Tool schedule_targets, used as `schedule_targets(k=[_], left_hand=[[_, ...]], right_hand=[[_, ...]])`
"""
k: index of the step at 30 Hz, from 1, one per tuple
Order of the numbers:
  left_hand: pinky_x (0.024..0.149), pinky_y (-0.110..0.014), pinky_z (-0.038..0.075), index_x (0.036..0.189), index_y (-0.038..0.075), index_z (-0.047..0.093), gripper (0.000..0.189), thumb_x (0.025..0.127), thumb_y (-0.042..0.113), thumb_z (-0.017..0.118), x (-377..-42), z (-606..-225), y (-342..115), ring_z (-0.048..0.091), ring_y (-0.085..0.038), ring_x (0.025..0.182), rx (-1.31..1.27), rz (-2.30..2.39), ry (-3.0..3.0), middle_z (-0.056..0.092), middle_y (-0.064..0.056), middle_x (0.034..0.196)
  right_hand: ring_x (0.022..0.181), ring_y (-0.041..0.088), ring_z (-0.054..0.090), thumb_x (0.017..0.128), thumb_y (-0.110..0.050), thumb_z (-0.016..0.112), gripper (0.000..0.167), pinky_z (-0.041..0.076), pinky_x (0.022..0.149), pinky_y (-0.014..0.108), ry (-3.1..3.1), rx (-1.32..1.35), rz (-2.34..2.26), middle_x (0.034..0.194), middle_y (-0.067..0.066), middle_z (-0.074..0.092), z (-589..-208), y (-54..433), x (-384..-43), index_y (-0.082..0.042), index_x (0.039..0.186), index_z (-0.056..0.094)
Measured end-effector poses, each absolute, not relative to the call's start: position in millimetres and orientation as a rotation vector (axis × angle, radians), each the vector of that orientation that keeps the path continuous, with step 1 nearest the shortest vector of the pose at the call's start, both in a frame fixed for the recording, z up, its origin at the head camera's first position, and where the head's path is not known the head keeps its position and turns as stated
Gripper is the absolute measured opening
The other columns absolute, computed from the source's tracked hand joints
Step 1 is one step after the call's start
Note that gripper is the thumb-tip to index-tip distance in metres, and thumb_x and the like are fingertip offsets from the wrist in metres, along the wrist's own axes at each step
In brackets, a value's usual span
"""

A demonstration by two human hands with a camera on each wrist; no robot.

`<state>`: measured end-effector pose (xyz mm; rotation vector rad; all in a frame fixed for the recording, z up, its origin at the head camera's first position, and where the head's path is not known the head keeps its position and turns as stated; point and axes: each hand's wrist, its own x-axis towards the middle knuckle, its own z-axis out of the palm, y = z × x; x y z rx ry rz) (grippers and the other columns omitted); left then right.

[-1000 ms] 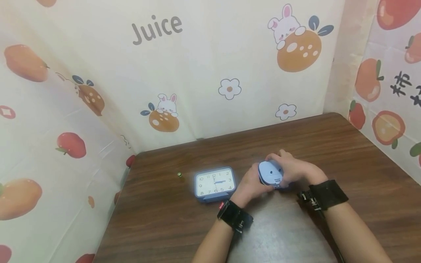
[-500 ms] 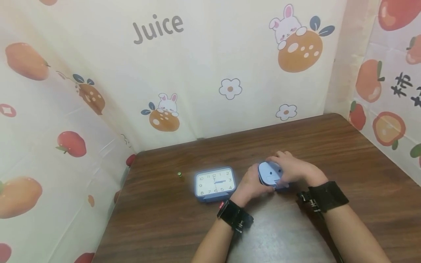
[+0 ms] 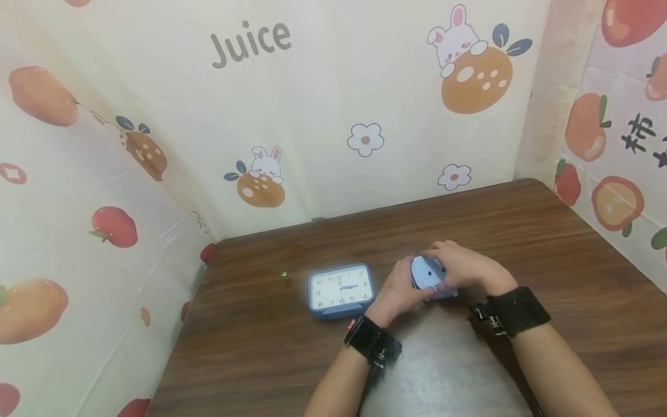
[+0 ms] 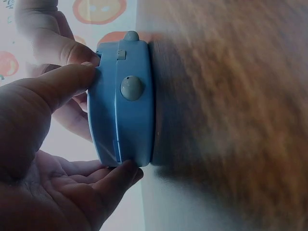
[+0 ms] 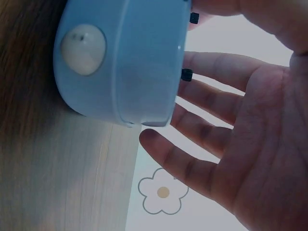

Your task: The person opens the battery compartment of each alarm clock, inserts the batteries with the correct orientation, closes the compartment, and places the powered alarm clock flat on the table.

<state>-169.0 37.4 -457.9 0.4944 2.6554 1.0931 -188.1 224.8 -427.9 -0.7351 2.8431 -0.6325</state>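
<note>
Your left hand (image 3: 398, 289) grips the rim of what looks like a light-blue alarm clock (image 3: 423, 271), back upward at the table (image 3: 250, 347). Your right hand (image 3: 469, 269) works around the back, near two black knobs (image 5: 186, 74); I can't tell whether its thumb and index finger pinch anything. You seem mid-job: whether any back cover is off doesn't show, and the small green battery-like piece (image 3: 285, 275) stands apart, untouched, near the white-faced clock (image 3: 341, 288).

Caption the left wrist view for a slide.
Left hand grips a rounded blue plastic device with round grey knobs, a brown wood-grain tabletop alongside.
</note>
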Motion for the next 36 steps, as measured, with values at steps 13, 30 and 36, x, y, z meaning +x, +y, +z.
schedule_targets(k=[13,30,36], left_hand=[[0.091,-0.028,0.050,0.144,0.021,0.035,0.077,0.081,0.038,0.076,-171.9,-459.7,39.9,0.056,-0.010,0.109,0.499,1.089,2.637,0.053,0.004,0.124],[0.097,-0.031,0.048,0.148,0.014,0.030,0.085,0.080,0.037,0.076,-171.3,-454.4,37.6,0.055,-0.016,0.116,0.500,1.078,2.650,0.051,-0.003,0.133],[0.098,-0.032,0.048,0.149,0.013,0.030,0.085,0.081,0.037,0.075,-170.1,-454.6,37.2,0.054,-0.016,0.119,0.523,1.105,2.636,0.049,-0.003,0.135]], right_hand=[[0.102,0.029,0.052,0.070,-0.026,0.084,0.066,0.050,0.081,0.045,2.819,-0.754,-0.638,0.122,0.016,0.059,-423.9,228.4,-187.4,-0.004,0.128,0.060],[0.094,0.022,0.054,0.076,-0.013,0.073,0.016,0.050,0.078,0.036,2.819,-0.754,-0.776,0.104,0.002,0.061,-414.8,232.5,-194.0,-0.026,0.072,0.065],[0.092,0.022,0.053,0.077,-0.013,0.074,0.015,0.050,0.075,0.034,2.790,-0.734,-0.793,0.101,0.003,0.060,-414.7,234.3,-192.2,-0.024,0.071,0.065]])
